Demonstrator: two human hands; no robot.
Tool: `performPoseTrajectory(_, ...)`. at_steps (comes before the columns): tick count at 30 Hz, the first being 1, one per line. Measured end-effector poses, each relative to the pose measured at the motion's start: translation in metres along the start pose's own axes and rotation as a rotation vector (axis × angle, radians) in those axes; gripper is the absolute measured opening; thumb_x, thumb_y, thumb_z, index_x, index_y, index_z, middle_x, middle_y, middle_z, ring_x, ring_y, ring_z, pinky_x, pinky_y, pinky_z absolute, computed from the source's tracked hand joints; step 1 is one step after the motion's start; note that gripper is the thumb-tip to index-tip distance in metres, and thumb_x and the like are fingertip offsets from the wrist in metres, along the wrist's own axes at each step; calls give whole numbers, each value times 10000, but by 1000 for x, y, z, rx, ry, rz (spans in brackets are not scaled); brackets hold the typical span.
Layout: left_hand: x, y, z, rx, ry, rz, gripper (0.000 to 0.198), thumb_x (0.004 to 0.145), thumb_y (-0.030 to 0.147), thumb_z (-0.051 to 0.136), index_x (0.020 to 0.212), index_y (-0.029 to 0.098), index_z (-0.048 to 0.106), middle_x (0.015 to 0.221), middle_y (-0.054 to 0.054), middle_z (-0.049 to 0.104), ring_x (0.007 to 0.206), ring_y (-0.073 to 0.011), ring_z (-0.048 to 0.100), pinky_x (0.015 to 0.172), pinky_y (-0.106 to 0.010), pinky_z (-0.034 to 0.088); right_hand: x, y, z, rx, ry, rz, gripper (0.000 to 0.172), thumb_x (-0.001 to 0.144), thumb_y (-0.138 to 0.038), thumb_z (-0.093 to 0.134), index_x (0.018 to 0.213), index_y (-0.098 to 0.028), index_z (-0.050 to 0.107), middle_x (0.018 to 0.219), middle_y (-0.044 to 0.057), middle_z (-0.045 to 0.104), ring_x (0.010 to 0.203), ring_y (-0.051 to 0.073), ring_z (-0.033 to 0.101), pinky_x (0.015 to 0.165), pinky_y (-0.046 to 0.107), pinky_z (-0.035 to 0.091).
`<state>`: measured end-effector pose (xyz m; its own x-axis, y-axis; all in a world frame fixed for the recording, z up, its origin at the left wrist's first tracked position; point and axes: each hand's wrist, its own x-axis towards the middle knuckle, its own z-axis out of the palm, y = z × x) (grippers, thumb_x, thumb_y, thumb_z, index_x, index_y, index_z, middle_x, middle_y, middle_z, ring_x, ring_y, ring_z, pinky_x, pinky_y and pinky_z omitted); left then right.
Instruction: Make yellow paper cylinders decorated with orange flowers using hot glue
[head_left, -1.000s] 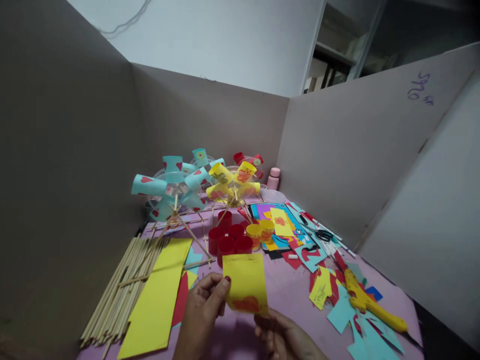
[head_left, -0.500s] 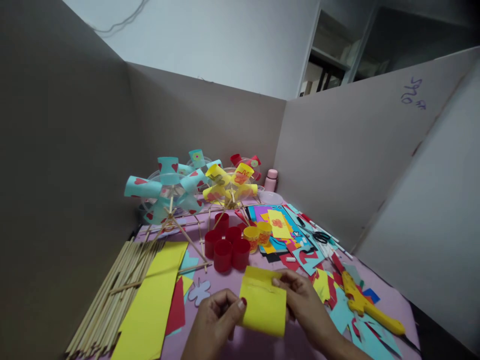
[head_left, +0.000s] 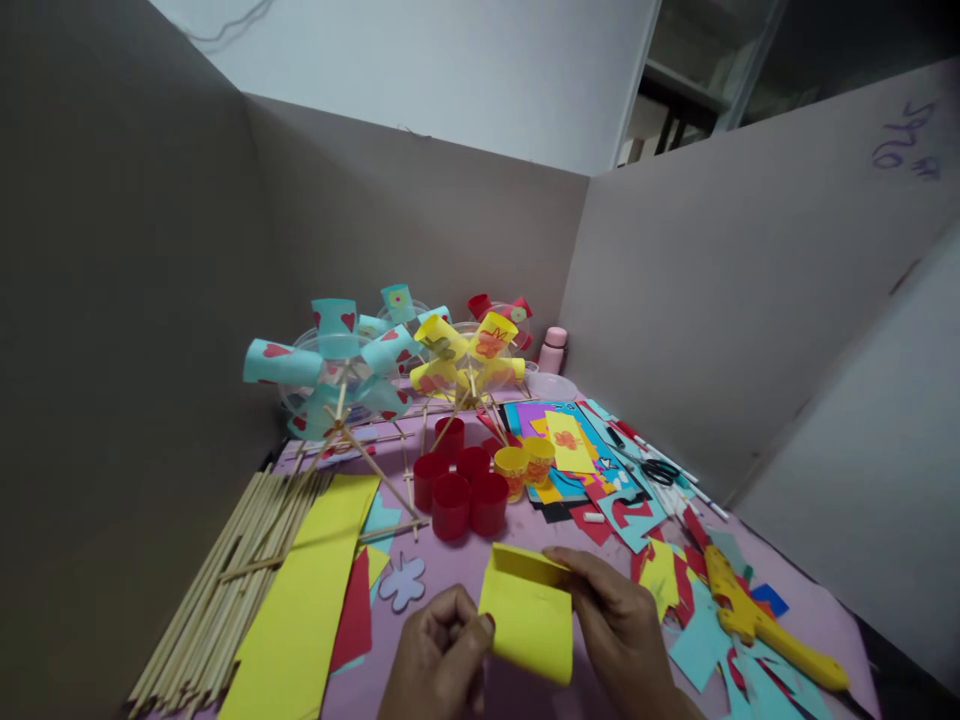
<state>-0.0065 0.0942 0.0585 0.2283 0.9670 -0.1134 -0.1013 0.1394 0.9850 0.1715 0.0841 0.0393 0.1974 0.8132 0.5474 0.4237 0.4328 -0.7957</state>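
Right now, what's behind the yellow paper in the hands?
Past the top edge of the yellow paper: purple tabletop, then red cylinders. It covers the tabletop directly behind it; whether fingertips of the right hand sit there can't be seen.

The left hand (head_left: 439, 655) is being held with fingers (head_left: 444, 608) curled and thumb (head_left: 472, 642) outstretched; the right hand (head_left: 621, 625) is being angled inward, fingers extended.

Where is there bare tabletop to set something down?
A bare strip lies between the red cylinders, held yellow paper and right hand, bordered rightward by paper scraps. A smaller patch separates the lilac flower cutout from those cylinders. Sticks crowd the left; scraps and the glue gun, the right.
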Motion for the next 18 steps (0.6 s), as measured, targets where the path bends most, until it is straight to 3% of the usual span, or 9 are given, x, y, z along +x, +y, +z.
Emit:
performPoseTrajectory(5,2,-4,-1,-40,43,-12,307,685,449,594,551,220,440,356,55,474,364,-79,321,433,-213,213,1,-2,8,40,-8,-5,336,794,-64,521,966,-279,712,925,13,750,855,181,702,737,236,559)
performPoseTrajectory(11,5,-2,-3,-60,106,14,299,668,413,624,530,221,440,371,40,519,385,-96,379,447,-218,275,2,-5,17,246,-45,260,218,843,-223,540,972,-254,713,1006,49,730,963,217,658,821,282,521)
performPoseTrajectory(14,5,-3,-4,-50,116,24,303,665,415,632,523,219,450,376,32,534,392,-104,397,454,-220,293,4,-6,19,471,-35,349,295,858,-410,522,967,-228,726,1033,85,725,992,252,643,848,330,509)
performPoseTrajectory(16,5,-3,-3,-35,132,40,307,663,417,643,522,217,456,386,28,547,403,-111,420,463,-223,300,6,-7,20,584,20,470,369,849,-490,519,908,-204,745,956,102,743,929,250,663,822,335,516)
performPoseTrajectory(18,4,-4,-2,-16,145,57,310,659,413,659,522,215,464,390,30,551,410,-115,434,470,-222,299,10,-9,21,635,78,579,334,814,-483,595,827,-191,757,844,92,753,848,218,675,786,301,519)
